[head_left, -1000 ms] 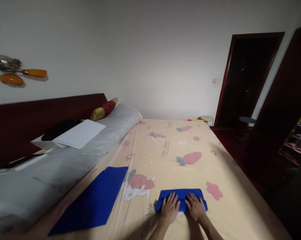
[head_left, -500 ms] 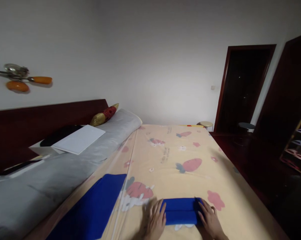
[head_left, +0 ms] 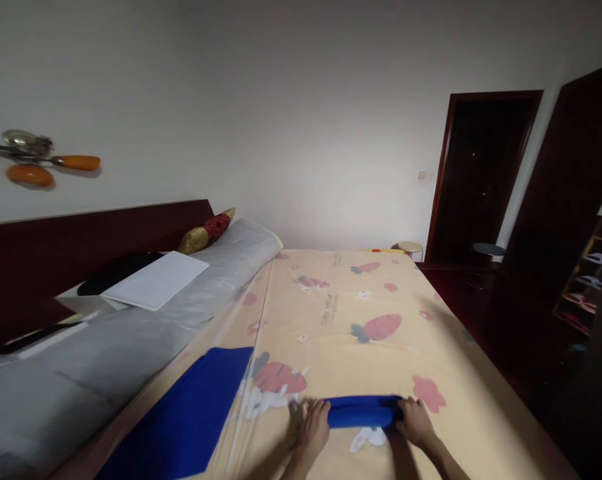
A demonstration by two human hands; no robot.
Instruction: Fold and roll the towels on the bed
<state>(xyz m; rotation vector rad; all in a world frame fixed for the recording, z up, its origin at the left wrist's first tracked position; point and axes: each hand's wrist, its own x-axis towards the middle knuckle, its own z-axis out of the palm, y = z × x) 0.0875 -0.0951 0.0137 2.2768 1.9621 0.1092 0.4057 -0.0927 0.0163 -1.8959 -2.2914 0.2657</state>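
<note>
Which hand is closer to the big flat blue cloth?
Left. The left hand sits just right of the flat blue cloth; the right hand is farther right, past the rolled cloth.

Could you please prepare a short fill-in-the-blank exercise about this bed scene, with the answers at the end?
1. The left hand and the right hand grip the ends of a folded cloth whose colour is ____.
2. A flat cloth lies to the ____ of the folded one.
3. The pale yellow sheet under both cloths covers a ____.
4. A white board rests on the ____ bolster.

Missing words: blue; left; bed; grey
</note>
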